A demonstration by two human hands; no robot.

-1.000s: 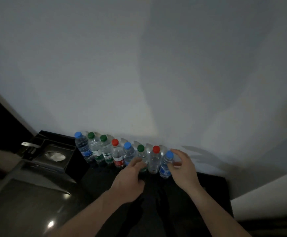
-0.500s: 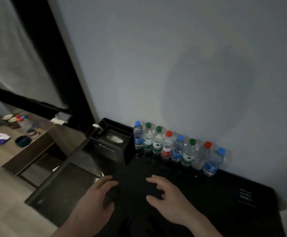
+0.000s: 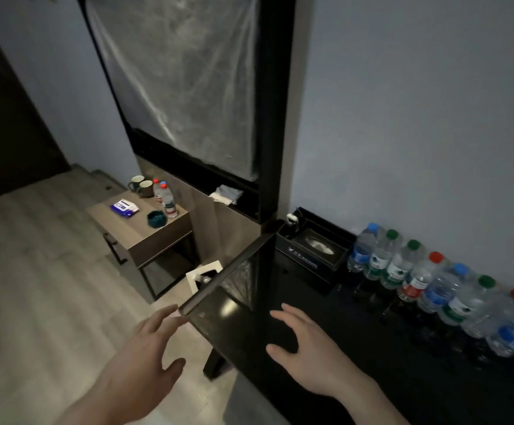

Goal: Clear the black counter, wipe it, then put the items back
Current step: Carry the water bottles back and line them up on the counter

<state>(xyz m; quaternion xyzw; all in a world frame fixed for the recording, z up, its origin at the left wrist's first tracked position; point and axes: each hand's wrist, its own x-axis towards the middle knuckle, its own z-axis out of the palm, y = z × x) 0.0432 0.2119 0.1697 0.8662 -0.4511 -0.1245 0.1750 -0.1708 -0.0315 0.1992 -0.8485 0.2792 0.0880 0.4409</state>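
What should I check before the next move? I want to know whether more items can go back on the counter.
1. Both hands free: ok. Left hand and right hand are open and hold nothing.
2. Bottle row upright along the wall: ok.
3. Tissue box back at the counter's left end: ok.
4. Bare space on the black counter in front of the bottles: ok.
5. Items remaining on the side table: not ok; mugs, bottles, a packet and a bowl stand there.
6. Counter wiped: cannot tell.
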